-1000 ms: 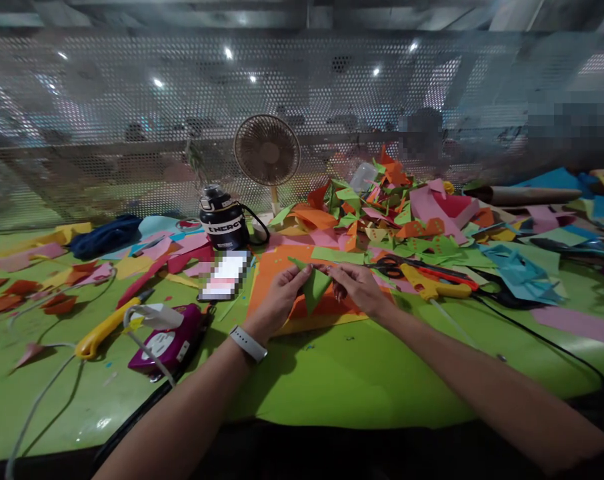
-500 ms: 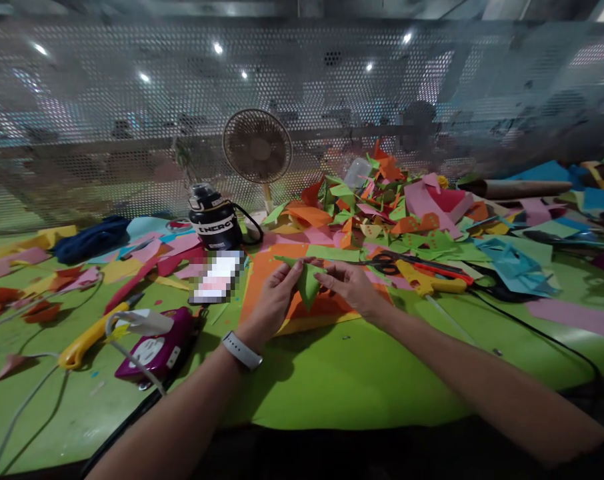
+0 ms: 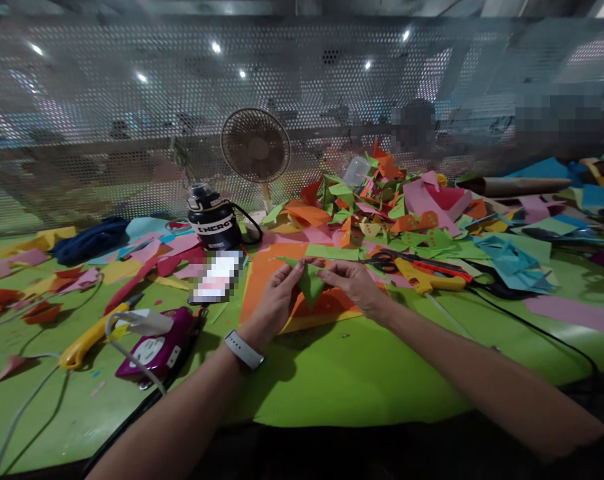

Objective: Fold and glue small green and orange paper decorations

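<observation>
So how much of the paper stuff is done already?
Folded and cut pieces in the heap look done. One green piece is in hand, pinched between left hand and right hand. The flat orange sheet underneath may be left to use; I can't tell how many are wanted.

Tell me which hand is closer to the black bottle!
Left. The left hand is in front of the black bottle, to its right; the right hand is farther right, across the green paper.
</observation>
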`<state>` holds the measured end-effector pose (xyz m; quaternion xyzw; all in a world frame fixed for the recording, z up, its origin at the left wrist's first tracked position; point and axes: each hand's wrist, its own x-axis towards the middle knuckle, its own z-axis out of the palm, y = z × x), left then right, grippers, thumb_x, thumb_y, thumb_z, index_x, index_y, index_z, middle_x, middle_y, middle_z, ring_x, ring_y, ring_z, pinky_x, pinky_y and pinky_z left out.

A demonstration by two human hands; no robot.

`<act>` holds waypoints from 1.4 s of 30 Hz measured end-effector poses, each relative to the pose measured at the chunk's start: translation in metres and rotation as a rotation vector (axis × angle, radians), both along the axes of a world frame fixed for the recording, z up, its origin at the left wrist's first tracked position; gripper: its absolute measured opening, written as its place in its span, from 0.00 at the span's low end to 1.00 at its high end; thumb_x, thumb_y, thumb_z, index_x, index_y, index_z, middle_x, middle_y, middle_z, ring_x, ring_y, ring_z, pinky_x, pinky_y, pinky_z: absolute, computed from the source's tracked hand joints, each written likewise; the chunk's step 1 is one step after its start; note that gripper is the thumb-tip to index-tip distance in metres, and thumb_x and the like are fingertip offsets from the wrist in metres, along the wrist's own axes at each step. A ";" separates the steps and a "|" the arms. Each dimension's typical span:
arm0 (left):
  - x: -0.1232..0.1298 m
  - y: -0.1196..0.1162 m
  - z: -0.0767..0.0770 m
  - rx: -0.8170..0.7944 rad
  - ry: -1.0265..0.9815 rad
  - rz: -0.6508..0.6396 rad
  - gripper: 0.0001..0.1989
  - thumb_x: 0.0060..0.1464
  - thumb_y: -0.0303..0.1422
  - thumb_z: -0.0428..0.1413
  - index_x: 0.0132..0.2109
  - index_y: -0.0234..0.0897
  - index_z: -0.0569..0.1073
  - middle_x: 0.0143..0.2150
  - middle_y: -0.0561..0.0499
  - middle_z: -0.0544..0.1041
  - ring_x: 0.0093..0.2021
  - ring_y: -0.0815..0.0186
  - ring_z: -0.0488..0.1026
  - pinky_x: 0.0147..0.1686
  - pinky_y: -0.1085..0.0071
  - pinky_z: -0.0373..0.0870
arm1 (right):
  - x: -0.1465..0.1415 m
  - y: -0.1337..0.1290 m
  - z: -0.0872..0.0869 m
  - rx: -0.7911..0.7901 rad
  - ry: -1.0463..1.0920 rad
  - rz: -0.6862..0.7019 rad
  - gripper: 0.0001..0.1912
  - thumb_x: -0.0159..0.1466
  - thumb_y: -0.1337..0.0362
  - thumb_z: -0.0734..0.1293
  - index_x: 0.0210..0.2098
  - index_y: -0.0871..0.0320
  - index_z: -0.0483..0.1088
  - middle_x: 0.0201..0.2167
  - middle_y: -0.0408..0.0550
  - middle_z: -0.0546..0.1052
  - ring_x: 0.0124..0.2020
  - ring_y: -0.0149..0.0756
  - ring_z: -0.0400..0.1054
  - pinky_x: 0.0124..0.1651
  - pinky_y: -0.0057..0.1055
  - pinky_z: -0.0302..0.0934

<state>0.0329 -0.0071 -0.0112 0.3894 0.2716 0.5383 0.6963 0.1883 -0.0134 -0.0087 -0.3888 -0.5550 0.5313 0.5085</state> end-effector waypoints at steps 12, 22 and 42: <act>0.002 0.000 0.003 -0.032 -0.047 0.025 0.10 0.48 0.32 0.65 0.38 0.31 0.78 0.37 0.44 0.82 0.44 0.58 0.78 0.44 0.68 0.75 | 0.001 0.004 -0.005 -0.035 -0.155 0.064 0.23 0.49 0.45 0.72 0.21 0.61 0.75 0.20 0.42 0.75 0.24 0.29 0.63 0.34 0.29 0.59; 0.003 0.002 0.001 -0.016 -0.048 0.069 0.10 0.48 0.33 0.64 0.37 0.31 0.78 0.39 0.44 0.82 0.44 0.60 0.77 0.41 0.72 0.74 | 0.001 0.005 -0.008 -0.078 -0.230 0.151 0.19 0.49 0.50 0.74 0.23 0.61 0.76 0.22 0.45 0.77 0.25 0.30 0.66 0.31 0.28 0.58; 0.001 0.009 0.005 -0.122 -0.074 0.323 0.05 0.53 0.25 0.57 0.31 0.35 0.77 0.38 0.47 0.81 0.40 0.67 0.76 0.43 0.73 0.70 | -0.006 -0.003 -0.010 -0.250 -0.148 0.316 0.21 0.46 0.48 0.76 0.22 0.61 0.72 0.23 0.45 0.77 0.26 0.31 0.71 0.34 0.29 0.63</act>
